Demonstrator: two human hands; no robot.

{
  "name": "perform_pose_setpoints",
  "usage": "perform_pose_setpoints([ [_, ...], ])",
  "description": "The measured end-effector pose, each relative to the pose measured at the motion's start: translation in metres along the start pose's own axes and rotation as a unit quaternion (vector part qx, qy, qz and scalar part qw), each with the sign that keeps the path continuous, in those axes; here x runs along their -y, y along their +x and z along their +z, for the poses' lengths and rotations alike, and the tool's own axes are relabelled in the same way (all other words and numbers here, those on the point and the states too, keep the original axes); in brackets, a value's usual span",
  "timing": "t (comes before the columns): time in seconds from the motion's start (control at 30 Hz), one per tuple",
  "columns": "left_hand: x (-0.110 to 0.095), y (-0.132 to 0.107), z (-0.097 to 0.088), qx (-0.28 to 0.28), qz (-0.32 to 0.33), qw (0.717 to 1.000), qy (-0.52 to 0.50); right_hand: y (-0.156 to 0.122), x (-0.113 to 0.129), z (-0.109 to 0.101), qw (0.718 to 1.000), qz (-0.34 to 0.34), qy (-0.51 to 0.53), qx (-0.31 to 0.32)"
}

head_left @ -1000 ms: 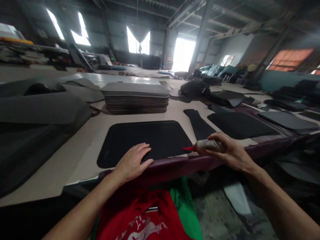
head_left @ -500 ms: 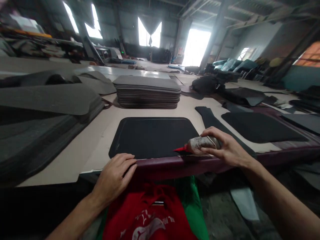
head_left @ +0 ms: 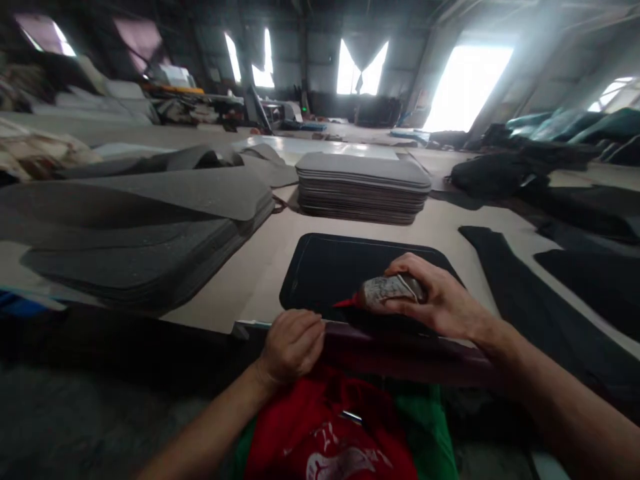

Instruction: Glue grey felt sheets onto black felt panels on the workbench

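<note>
A black rounded mat (head_left: pixel 345 267) lies flat at the near edge of the work table (head_left: pixel 270 267). My right hand (head_left: pixel 435 303) is closed round a grey squeeze tube with a red nozzle (head_left: pixel 380 291), and the nozzle tip rests on the mat's near edge, pointing left. My left hand (head_left: pixel 293 345) sits at the table's front edge by the mat's near left corner, fingers curled over the edge. Whether it pinches the mat is hidden.
A neat stack of grey mats (head_left: pixel 363 187) stands behind the black mat. Large grey felt sheets (head_left: pixel 145 227) are piled on the left. Black cut pieces (head_left: pixel 545 293) lie to the right. My red and green clothing (head_left: pixel 340 433) shows below.
My right hand has drawn the tube leftward along the mat's near edge. My left hand slid off the mat top to the table's front edge and curled. The view swung left.
</note>
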State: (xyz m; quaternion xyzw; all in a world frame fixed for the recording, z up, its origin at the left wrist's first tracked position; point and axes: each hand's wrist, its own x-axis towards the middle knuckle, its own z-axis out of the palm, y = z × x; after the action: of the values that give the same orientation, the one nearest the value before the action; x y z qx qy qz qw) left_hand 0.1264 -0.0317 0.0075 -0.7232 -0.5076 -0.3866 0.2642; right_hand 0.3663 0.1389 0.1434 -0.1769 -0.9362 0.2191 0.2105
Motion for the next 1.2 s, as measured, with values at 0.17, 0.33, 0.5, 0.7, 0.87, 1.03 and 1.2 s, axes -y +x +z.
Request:
perform_pose_setpoints([
  [0.17,-0.002,0.002,0.001,-0.014,-0.001,1.0,0.0,0.028,0.008,0.019,0.999,-0.037,0.005,0.005],
  [0.33,-0.004,0.003,0.001,-0.011,-0.009,1.0,0.0,0.05,0.013,0.038,0.994,-0.106,-0.003,-0.011],
  [0.5,-0.004,0.002,0.001,-0.008,-0.014,1.0,0.004,0.063,0.013,0.05,0.992,-0.121,-0.022,-0.033],
  [0.7,-0.003,0.002,0.004,-0.017,-0.01,1.0,0.002,0.06,0.004,0.051,0.992,0.006,0.047,-0.117],
  [0.87,-0.004,0.003,0.002,-0.022,-0.01,1.0,0.003,0.049,-0.023,0.041,0.851,0.226,0.41,-0.239],
  [1.03,0.0,0.004,0.001,-0.019,0.005,1.0,0.003,0.041,-0.057,0.019,0.663,0.301,0.608,-0.317],
  [1.2,0.014,-0.001,0.003,-0.006,0.033,0.999,0.0,0.027,-0.089,0.0,0.615,0.299,0.646,-0.339],
])
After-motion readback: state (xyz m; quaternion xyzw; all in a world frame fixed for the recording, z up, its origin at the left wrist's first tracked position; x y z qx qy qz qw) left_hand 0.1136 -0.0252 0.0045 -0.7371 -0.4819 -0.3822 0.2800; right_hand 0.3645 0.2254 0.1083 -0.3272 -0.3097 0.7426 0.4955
